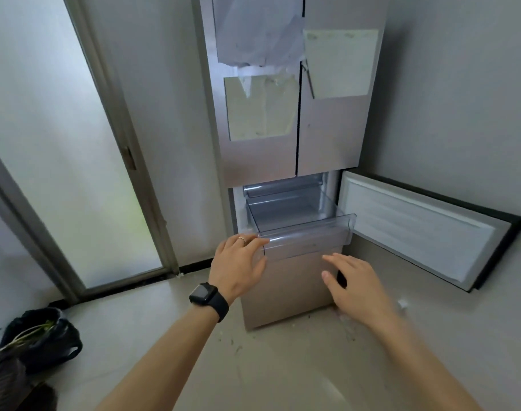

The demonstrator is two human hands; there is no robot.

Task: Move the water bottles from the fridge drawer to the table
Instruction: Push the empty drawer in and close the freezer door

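A clear plastic fridge drawer [306, 232] is pulled out from the middle compartment of a tall silver fridge [283, 149]. No water bottle shows inside the drawer. My left hand [238, 265], with a black watch on the wrist, has its fingers resting on the drawer's front left corner. My right hand [354, 280] hovers open just below the drawer's front right, touching nothing. It is slightly blurred. No table is in view.
The compartment's door [422, 232] stands swung open to the right, near the wall. A frosted glass door [63, 161] fills the left side. A black bag [42, 336] with greens lies on the floor at lower left. A small white scrap [403, 304] lies on the floor.
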